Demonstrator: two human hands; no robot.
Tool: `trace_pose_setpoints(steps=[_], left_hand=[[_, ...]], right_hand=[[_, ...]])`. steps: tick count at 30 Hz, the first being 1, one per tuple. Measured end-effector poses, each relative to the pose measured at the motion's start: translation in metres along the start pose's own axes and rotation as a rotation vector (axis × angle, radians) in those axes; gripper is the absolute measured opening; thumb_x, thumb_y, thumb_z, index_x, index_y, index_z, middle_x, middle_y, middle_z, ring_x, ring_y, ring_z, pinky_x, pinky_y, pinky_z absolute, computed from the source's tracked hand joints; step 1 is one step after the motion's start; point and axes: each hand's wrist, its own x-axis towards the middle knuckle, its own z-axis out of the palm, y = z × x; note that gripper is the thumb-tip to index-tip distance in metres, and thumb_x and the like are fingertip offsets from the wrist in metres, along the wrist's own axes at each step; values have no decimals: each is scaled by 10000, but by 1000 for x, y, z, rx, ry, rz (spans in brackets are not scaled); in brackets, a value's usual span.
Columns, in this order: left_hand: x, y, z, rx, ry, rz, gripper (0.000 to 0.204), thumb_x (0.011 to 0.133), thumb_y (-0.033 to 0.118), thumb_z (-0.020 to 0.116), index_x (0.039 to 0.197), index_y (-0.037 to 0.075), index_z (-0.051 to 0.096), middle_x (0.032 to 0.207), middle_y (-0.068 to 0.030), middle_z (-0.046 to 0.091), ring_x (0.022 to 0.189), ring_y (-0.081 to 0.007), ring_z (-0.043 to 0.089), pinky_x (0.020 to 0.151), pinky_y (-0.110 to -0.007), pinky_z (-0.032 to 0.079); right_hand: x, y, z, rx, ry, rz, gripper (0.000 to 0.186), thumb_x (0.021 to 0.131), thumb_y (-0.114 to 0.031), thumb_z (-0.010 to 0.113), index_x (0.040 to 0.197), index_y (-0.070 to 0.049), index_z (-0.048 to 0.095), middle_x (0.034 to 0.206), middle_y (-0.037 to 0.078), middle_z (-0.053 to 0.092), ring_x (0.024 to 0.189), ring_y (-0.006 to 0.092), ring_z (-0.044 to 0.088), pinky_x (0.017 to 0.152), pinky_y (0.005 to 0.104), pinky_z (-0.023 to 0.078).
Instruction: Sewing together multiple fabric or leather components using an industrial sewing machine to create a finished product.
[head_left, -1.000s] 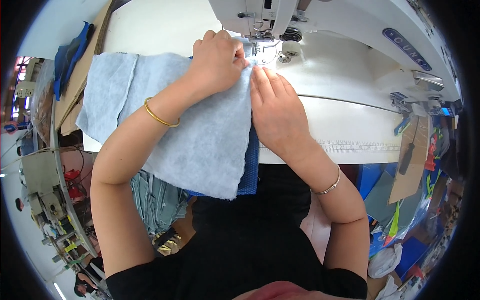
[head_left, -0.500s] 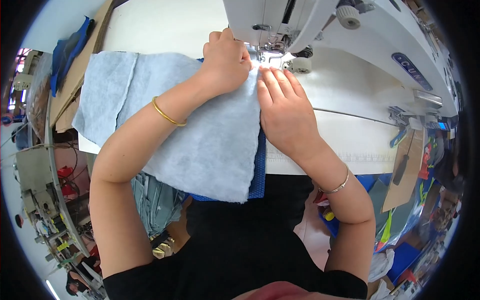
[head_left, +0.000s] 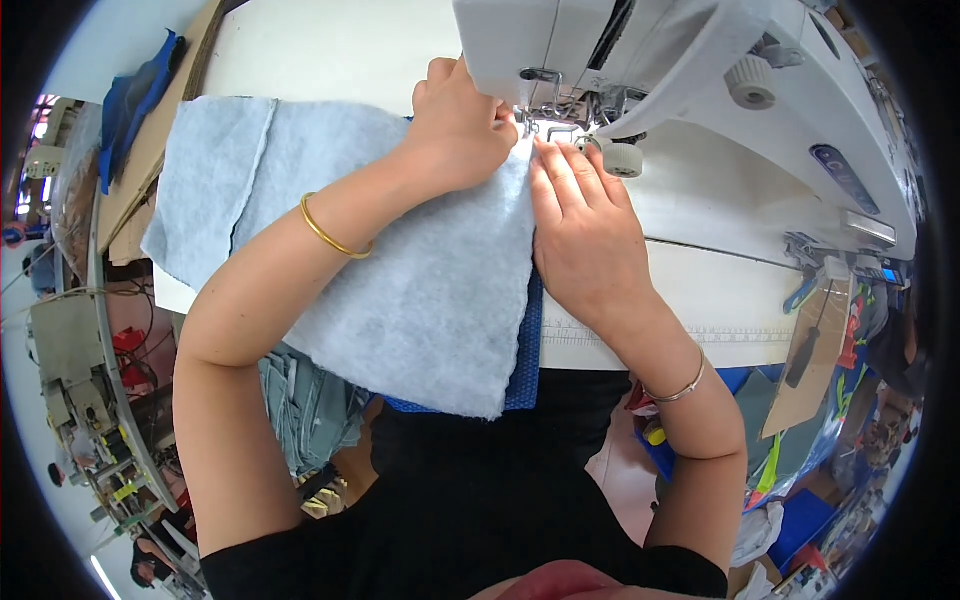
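A large piece of pale blue-grey fleecy fabric lies under the sewing machine's head, over a darker blue textured fabric that peeks out along its right and lower edges. My left hand rests on the fleece just left of the presser foot. Its fingers are curled in on the cloth, their tips partly hidden. Just right of the foot, my right hand lies flat along the fabric's right edge, fingers stretched toward the needle area. The fleece's near corner hangs over the table's front edge.
The white sewing machine spans the upper right above the white table. A ruler scale runs along the table front. Folded grey-green cloth pieces sit below at left. A cardboard piece with a dark-handled tool stands at right.
The whole view has shifted slightly, with the machine sitting a little lower and further right in the picture. Both hands and the fabric keep nearly the same places beside the presser foot.
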Motion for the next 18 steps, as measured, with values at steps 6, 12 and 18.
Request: trace_pose_setpoints(steps=[6, 12, 18], left_hand=[[4, 3, 0, 40, -38, -19, 196, 837, 116, 679, 1016, 38, 685, 1151, -135, 609, 1173, -384, 496, 984, -514, 429], [7, -9, 2, 20, 13, 45, 192, 838, 143, 704, 1002, 43, 695, 1119, -128, 641, 1159, -392, 525, 970, -512, 445], [5, -6, -6, 88, -5, 26, 229, 824, 175, 754, 1014, 53, 714, 1138, -106, 667, 1167, -337, 547, 1000, -477, 439]], right_hand=[[0, 3, 3, 31, -18, 19, 362, 864, -72, 590, 1194, 51, 675, 1184, 124, 701, 1129, 240, 636, 1184, 453, 386], [-3, 2, 3, 56, -32, 51, 429, 908, -72, 587, 1325, 25, 623, 1381, 158, 631, 1334, 311, 550, 1156, 454, 398], [-3, 3, 2, 36, 22, 16, 436, 864, -86, 645, 1276, 54, 663, 1325, 179, 658, 1132, 301, 623, 1131, 474, 432]])
